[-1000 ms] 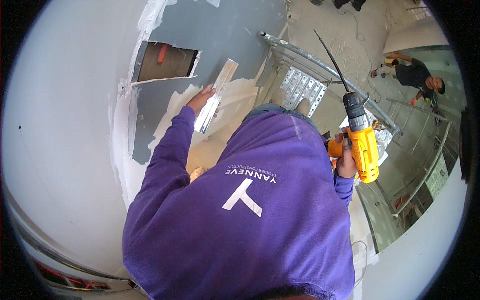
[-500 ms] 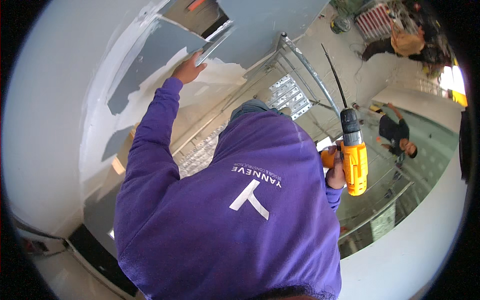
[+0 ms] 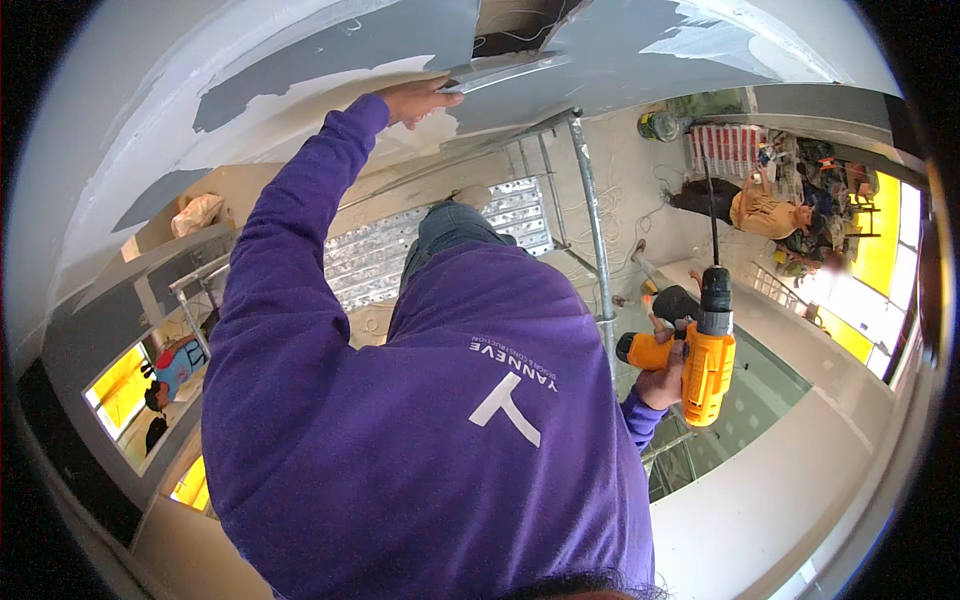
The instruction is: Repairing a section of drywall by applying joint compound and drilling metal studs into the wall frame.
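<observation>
Raised to the grey, white-patched plaster surface (image 3: 310, 75), my left hand (image 3: 415, 102) has its fingers closed on the near end of a shiny metal strip (image 3: 510, 72). The strip lies along the edge of a dark rectangular opening (image 3: 515, 30), where thin wires show. Its full shape cannot be made out. My right hand (image 3: 660, 382) grips a yellow-and-black cordless drill (image 3: 708, 375) by the handle, at the right of my body. A long dark bit (image 3: 713, 215) points upward in the picture, apart from the surface.
A scaffold pole (image 3: 592, 200) rises beyond my body, with a perforated metal platform (image 3: 370, 260) below. Down on the floor are a person in a tan top (image 3: 765, 212), a red-and-white slatted stack (image 3: 725, 150) and a bucket (image 3: 658, 126). Another person (image 3: 180, 368) appears at left.
The view has turned. My left hand and the metal strip now appear farther right and higher, with the strip flatter; the drill sits slightly lower and more upright. Both grips stay closed.
</observation>
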